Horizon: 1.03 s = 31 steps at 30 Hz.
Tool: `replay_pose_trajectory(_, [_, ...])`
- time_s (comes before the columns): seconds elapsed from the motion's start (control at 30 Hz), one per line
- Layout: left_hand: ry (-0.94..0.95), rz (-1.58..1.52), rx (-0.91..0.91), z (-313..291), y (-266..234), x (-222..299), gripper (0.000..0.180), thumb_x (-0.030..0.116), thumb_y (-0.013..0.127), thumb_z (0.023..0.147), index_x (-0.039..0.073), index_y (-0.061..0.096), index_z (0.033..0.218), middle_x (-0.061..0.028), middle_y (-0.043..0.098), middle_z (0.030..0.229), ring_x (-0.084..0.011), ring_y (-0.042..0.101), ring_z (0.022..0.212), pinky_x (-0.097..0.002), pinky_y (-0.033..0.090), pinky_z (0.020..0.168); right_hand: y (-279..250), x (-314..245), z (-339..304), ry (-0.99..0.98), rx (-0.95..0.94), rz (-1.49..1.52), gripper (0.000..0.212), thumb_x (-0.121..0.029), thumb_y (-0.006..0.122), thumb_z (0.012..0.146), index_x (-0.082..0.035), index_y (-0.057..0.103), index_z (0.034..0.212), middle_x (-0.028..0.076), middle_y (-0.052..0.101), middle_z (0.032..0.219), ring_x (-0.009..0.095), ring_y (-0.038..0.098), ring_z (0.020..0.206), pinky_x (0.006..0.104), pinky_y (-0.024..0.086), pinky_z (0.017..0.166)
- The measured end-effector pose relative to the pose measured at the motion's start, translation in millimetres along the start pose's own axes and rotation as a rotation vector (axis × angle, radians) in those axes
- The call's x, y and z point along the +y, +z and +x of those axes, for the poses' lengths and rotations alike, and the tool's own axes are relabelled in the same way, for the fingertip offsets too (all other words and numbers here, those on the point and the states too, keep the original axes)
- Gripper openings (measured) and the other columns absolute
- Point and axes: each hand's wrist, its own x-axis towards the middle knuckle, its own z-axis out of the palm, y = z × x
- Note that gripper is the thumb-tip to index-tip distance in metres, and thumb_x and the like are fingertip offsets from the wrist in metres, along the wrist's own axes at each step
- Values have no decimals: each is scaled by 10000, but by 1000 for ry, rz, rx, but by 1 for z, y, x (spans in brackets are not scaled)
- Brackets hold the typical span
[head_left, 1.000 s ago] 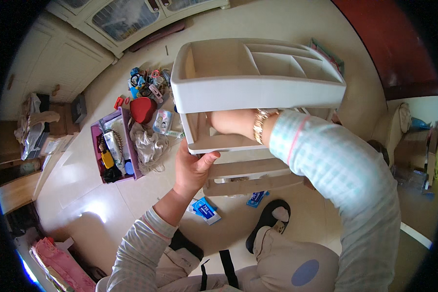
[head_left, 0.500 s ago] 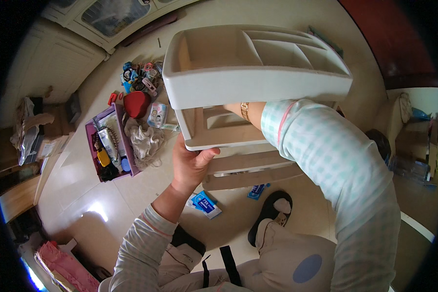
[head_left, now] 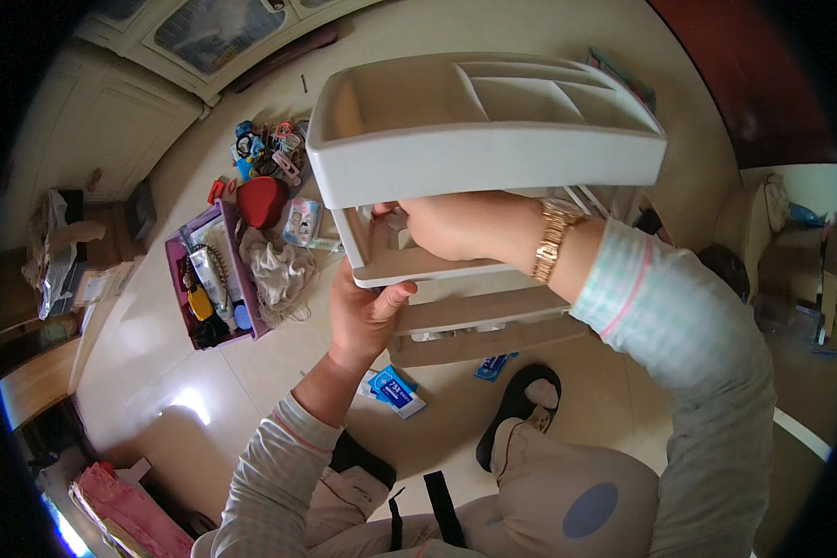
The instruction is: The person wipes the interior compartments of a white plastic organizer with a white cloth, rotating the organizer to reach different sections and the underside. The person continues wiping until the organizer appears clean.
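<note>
A white plastic drawer organizer frame (head_left: 493, 158) is held up in front of me, its divided top tray facing upward and open drawer slots below. My left hand (head_left: 361, 312) grips the left front corner of its upper shelf, thumb on the front edge and fingers hidden behind. My right hand (head_left: 456, 226) reaches into the slot under the top tray, a gold watch (head_left: 553, 240) on its wrist. Its fingers are curled near the slot's left side, around a small whitish piece, perhaps wipe or cloth, too hidden to name. The tray's front wall covers part of this hand.
On the floor at left stand a purple drawer (head_left: 251, 296) of toiletries, a red heart-shaped box (head_left: 261, 202), a whitish cloth bundle (head_left: 277, 270) and a pile of small trinkets (head_left: 274, 149). Blue-white packets (head_left: 395, 391) lie near my feet. Cabinets (head_left: 139, 112) line the far left.
My right hand has come from deep inside the slot toward its left front, so its back and the watch now show. The frame has shifted slightly; my left hand keeps its grip.
</note>
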Motion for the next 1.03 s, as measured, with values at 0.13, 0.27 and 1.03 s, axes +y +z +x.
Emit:
replay_pose_trajectory(0.13, [-61, 59, -63, -3, -3, 2, 661, 394, 903, 882, 9, 607, 1330, -8, 694, 1159, -120, 610, 1067, -315, 496, 948, -2, 8, 7, 205, -66, -110, 208, -83, 591, 965, 0, 764, 1045, 228, 775, 978, 374, 751, 890, 487, 572, 808])
replay_pose_trajectory(0.27, [-10, 58, -36, 4, 3, 3, 728, 436, 905, 866, -6, 595, 1354, -17, 693, 1187, -125, 615, 1080, -317, 504, 944, -1, -12, -5, 111, -58, -104, 214, -57, 599, 942, -2, 772, 1056, 247, 763, 1061, 391, 741, 957, 473, 568, 866])
replay_pose_trajectory(1.03, [-52, 266, -35, 6, 8, 4, 856, 431, 919, 866, 23, 504, 1494, -60, 659, 1347, -150, 627, 1183, -329, 521, 1010, -3, -46, -47, -67, 35, -1, 345, -237, 817, 856, 31, 737, 1058, 244, 742, 1179, 405, 718, 1090, 466, 534, 1019])
